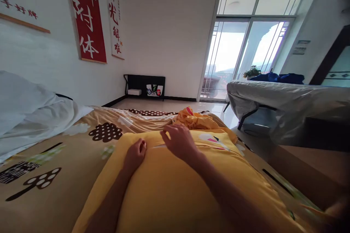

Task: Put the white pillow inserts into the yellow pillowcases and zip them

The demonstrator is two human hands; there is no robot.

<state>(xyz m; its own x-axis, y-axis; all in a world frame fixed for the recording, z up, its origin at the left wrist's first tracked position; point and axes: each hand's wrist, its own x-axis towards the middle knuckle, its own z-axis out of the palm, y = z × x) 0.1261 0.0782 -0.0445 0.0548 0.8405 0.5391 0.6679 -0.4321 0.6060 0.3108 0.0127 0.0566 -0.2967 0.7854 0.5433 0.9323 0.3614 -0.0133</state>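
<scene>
A plump yellow pillowcase [164, 182] with a pillow inside lies before me on the bed. A seam or opening crosses it near the far end, and a thin strip of white shows there. At the left end of this line, my left hand [135, 156] is closed, its curled fingers against the yellow fabric. My right hand [180, 142] is over the far part of the pillowcase, fingers bent and thumb side apart, with nothing visible in it. Just beyond it lies a crumpled orange-yellow cloth [191, 119] with a coloured print.
The bed is spread with a tan patterned sheet [73, 164]. White bedding [32, 105] is heaped at the left. A plastic-covered table [262, 93] stands at the right, near glass sliding doors [246, 54]. A low black shelf [144, 82] is by the far wall.
</scene>
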